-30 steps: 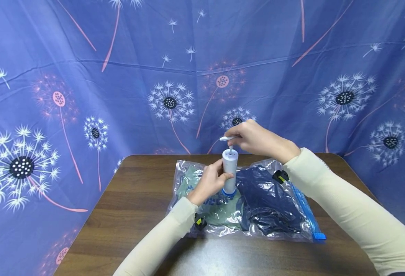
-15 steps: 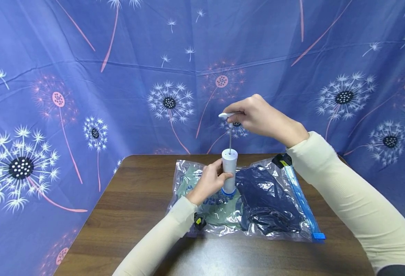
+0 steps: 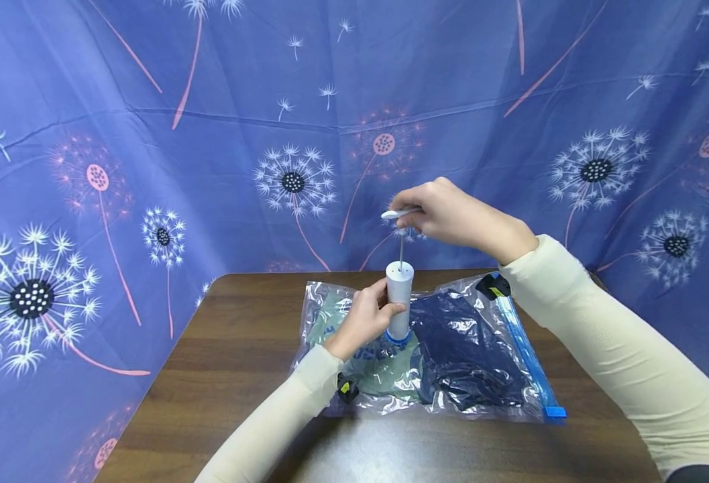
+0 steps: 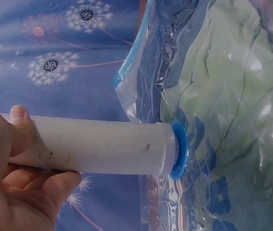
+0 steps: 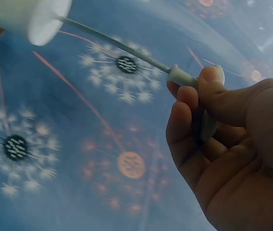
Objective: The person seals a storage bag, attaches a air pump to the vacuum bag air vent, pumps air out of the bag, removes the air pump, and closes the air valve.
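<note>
Vacuum bag (image 3: 451, 376) on wooden table (image 3: 227, 362)

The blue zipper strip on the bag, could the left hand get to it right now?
Probably not: the left hand grips the pump, and the blue zipper strip lies on the far side, past the right arm.

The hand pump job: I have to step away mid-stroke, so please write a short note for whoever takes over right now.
Left hand: grips the white pump barrel, upright, its blue base seated on the vacuum bag.
Right hand: fingers curled round the plunger handle, rod partly drawn out.
Bag lies flat on the wooden table, holding green and navy clothes; blue zip edge on the right.
Done: pump seated, bag looks fairly flat.
Left: probably more strokes; the film is crinkled but loose at the edges.
</note>
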A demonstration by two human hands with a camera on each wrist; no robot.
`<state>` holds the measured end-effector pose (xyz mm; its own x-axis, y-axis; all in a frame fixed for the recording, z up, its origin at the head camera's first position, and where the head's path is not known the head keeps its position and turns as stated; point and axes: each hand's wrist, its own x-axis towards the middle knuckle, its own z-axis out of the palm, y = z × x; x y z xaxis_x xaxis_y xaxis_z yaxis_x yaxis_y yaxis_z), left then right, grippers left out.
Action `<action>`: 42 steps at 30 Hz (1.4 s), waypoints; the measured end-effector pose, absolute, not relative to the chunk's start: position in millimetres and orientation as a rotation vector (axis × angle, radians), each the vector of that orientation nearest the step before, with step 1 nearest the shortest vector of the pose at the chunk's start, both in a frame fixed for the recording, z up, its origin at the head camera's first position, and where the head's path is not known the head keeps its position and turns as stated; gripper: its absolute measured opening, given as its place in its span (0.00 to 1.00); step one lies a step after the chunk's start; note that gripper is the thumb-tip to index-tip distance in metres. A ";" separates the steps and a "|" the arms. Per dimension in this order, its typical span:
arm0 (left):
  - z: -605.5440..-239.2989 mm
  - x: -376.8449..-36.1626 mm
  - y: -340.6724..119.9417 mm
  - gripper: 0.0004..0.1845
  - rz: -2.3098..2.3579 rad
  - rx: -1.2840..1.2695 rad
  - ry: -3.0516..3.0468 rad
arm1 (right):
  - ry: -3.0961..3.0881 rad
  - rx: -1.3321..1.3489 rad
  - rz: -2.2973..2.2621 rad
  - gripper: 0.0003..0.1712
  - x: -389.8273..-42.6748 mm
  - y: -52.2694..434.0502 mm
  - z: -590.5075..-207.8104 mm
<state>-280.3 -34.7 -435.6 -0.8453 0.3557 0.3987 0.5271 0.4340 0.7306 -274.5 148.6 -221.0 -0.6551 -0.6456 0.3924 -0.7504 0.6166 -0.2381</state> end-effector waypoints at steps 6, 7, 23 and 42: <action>-435.8 -282.2 -35.3 0.19 -1.368 -0.797 -2.490 | -2.671 1.197 0.542 0.11 -283.4 145.4 -247.6; -435.8 -282.3 -35.4 0.19 -1.367 -0.798 -2.493 | -2.684 1.214 0.535 0.11 -284.6 144.7 -251.8; -438.1 -284.2 -36.7 0.21 -1.434 -0.794 -2.453 | -2.645 1.280 0.514 0.03 -289.0 137.2 -287.9; -433.9 -282.0 -37.1 0.20 -1.457 -0.782 -2.487 | -2.645 1.319 0.464 0.07 -288.7 136.8 -269.5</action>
